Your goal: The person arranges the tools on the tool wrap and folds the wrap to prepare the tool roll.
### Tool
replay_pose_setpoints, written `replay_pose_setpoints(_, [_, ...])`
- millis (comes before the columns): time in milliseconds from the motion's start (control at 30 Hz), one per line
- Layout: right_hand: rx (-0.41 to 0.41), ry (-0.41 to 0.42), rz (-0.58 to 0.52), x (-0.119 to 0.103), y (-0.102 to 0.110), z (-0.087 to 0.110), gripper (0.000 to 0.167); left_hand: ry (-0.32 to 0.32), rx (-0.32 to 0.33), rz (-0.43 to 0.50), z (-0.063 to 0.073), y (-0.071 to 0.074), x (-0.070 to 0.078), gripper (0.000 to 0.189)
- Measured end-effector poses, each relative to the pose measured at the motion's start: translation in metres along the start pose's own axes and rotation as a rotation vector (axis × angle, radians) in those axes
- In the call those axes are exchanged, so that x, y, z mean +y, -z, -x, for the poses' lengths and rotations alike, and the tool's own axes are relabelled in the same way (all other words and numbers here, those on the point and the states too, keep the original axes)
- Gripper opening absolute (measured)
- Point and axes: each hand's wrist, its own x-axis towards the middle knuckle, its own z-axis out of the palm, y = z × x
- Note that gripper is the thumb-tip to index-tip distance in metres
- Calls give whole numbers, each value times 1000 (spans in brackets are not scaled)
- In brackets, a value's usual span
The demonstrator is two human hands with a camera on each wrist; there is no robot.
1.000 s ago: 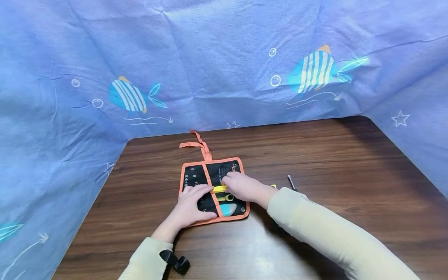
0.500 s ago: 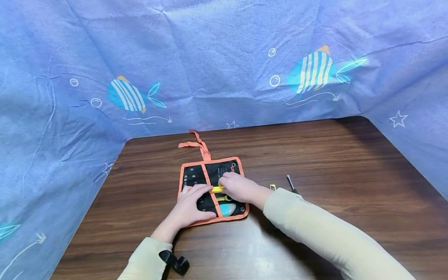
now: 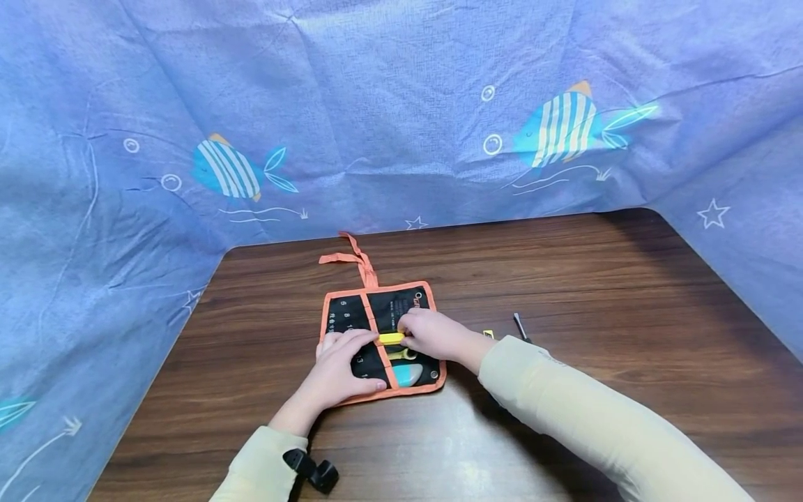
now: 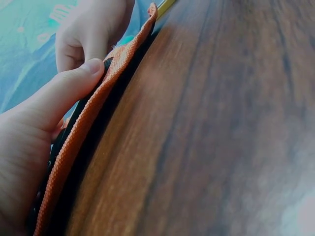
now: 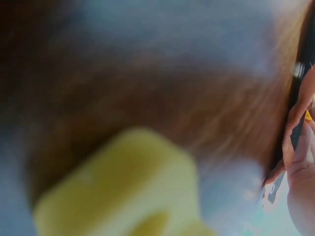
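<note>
A black tool pouch (image 3: 394,293) with orange edging and several pockets lies unrolled on the table. My left hand (image 3: 332,369) spreads over its left half, holding it down. The left thumb (image 4: 74,86) lies straight at the lower edge of the orange pocket band, the index finger by the pocket mouth. A flat yellow tool (image 3: 392,339) pokes out of a pocket, and my right hand (image 3: 436,336) pinches its outer end. Up close in the right wrist view, the yellow tool (image 5: 118,187) shows an angular, blurred end. Its inner end is hidden in the pocket.
Just below in the pouch sit a yellow-green ring-ended wrench (image 3: 401,355) and a teal-and-grey tool (image 3: 409,375). Behind the right forearm lie a small yellow-and-black item (image 3: 488,335) and a screwdriver (image 3: 521,326). Orange tie straps (image 3: 360,259) extend from the pouch's far edge.
My right hand moves slightly left with the yellow tool, then slightly back right, more of the tool showing now than half a second ago. The left hand stays on the pouch.
</note>
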Motion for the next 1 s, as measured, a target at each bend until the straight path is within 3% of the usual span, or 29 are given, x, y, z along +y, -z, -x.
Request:
replay_pose_setpoints(333, [3, -22, -42, 0, 0, 1, 10, -9, 12, -29, 0, -1, 0, 78])
replay_pose_setpoints(667, [-20, -75, -81, -8, -3, -5, 7, -39, -38, 21, -2, 4, -2, 78])
replay_pose_setpoints(1000, [-11, -110, -82, -12, -4, -8, 8, -4, -82, 41, -5, 4, -2, 79])
